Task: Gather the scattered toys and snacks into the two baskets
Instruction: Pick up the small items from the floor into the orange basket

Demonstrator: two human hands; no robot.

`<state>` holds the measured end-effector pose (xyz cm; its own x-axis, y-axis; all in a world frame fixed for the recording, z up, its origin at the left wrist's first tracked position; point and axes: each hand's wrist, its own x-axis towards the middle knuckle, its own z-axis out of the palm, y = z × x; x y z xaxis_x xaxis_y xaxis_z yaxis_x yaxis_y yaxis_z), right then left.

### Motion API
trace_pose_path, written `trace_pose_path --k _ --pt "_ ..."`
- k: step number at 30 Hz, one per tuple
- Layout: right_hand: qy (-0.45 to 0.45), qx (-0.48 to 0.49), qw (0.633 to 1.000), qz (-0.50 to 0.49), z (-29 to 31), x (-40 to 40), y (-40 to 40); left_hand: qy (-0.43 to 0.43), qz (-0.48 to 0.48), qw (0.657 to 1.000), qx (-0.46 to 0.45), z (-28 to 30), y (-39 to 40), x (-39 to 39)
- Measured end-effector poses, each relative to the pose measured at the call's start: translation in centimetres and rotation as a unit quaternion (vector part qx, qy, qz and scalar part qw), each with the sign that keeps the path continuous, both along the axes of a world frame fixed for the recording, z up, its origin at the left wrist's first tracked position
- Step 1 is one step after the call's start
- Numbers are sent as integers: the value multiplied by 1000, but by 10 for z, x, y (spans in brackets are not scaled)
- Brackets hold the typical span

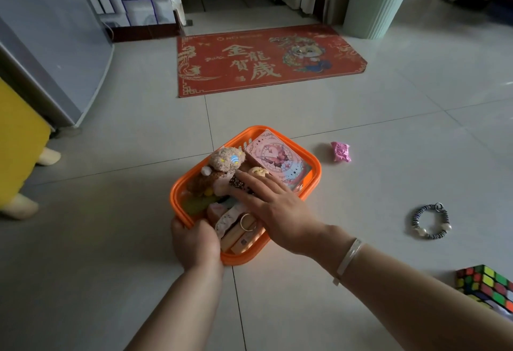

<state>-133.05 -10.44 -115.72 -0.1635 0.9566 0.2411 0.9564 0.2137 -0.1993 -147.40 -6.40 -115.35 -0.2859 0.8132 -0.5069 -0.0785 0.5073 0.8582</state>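
Observation:
An orange basket (313, 175) sits on the tiled floor, filled with a plush bear (226, 159), a pink butterfly box (274, 157), wooden blocks (241, 235) and other small toys. My left hand (195, 242) grips the basket's near left corner. My right hand (273, 206) lies flat with straight fingers on the toys inside. On the floor to the right lie a pink wrapped snack (341, 151), a beaded bracelet (431, 221) and a Rubik's cube (488, 286) at the frame's edge.
A red doormat (266, 61) lies ahead before a dark doorway. A pale green bin (374, 0) stands at the back right. A yellow stool (19, 142) and a grey cabinet (47, 53) are on the left.

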Motion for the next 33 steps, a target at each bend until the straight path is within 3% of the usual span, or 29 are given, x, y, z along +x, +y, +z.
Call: trace_pose_path --k 4,7,9,11,12,14,17,20,29,33 --pt "4 -18 1000 -1 -2 9 -1 7 0 1000 -7 3 1 10" --pt "131 42 990 -39 1 25 -1 17 1 1000 3 -3 5 19" --pt "212 147 952 -166 -1 52 0 21 0 1000 -3 -4 9 25" --pt "235 191 899 -318 -13 92 3 30 0 1000 0 -6 10 32" --pt "217 170 885 -376 -22 114 4 37 -3 999 3 -6 12 35" --pt "134 41 894 -425 -50 152 5 57 -2 998 5 -6 16 40" --pt "74 -143 899 -407 -85 186 4 98 -2 995 4 -7 21 44" --pt "46 -226 892 -388 -99 201 12 127 -8 992 6 -11 26 50" --pt "59 -307 869 -383 -116 226 44 152 -7 988 -7 -15 30 53" --pt "43 -270 887 -371 -121 226 37 142 -6 990 -7 -14 30 54"
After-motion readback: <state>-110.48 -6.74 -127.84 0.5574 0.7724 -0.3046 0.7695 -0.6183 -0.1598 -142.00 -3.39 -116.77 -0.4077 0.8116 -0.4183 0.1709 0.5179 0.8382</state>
